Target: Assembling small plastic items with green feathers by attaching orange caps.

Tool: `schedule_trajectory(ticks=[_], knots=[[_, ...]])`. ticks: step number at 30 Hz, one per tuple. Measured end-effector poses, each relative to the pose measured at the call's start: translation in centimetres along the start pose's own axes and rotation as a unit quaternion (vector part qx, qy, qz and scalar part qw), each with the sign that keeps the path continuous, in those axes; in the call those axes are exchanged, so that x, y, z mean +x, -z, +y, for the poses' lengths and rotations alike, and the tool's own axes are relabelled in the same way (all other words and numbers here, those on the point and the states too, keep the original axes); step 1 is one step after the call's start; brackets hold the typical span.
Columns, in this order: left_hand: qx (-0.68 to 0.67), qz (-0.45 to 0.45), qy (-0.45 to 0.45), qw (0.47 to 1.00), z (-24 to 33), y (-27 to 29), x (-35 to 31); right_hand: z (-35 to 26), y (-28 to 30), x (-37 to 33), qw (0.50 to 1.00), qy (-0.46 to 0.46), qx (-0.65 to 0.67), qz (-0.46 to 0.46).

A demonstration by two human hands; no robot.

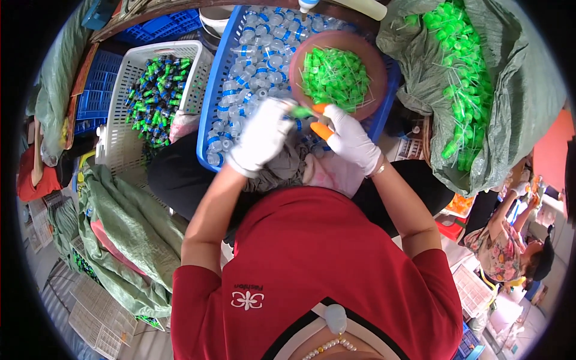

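Closely together, two white-gloved hands worked above the near end of a blue crate. The left hand had its fingers closed on a small green piece, slightly blurred, just beside the near rim of a pink bowl. The right hand, with orange coverings on its fingertips, met the piece's right end; whether it gripped anything I could not tell. Green stemmed parts filled the bowl, which sat in the crate among clear bottles with blue bands. Leftward stood a white basket of green-and-dark pieces; rightward, a grey-green sack held more green parts.
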State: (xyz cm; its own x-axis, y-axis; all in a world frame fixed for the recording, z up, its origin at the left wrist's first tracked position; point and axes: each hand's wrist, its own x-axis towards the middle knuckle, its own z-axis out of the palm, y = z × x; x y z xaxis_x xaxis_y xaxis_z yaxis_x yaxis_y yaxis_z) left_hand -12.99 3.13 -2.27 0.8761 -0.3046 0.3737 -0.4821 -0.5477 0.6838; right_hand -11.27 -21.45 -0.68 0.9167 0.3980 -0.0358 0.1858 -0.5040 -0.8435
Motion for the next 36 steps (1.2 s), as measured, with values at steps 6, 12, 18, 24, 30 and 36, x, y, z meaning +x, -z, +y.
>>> schedule_trajectory(ticks=[6,12,18,24,30,36], knots=[[0.525,0.236,0.129,0.808,-5.5,9.0,1.3,4.1,3.5,4.7,0.923,0.025,-0.365,0.123],[0.437,-0.037,0.140,0.888,-9.0,0.9,5.0,5.0,2.2,7.0,0.853,-0.027,-0.516,0.067],[0.271,-0.026,0.219,0.937,-10.2,-0.6,4.5,3.4,3.2,5.8,0.910,0.017,-0.398,0.117],[-0.558,0.138,0.184,0.798,-4.5,-0.1,8.6,-3.8,5.1,5.1,0.942,0.165,-0.204,0.210],[-0.695,0.121,0.133,0.697,-3.7,-1.0,11.6,-8.3,7.4,6.4,0.922,0.219,-0.170,0.268],[-0.713,0.091,0.086,0.690,-2.3,-1.1,13.0,-10.6,8.6,7.9,0.908,0.204,-0.191,0.313]])
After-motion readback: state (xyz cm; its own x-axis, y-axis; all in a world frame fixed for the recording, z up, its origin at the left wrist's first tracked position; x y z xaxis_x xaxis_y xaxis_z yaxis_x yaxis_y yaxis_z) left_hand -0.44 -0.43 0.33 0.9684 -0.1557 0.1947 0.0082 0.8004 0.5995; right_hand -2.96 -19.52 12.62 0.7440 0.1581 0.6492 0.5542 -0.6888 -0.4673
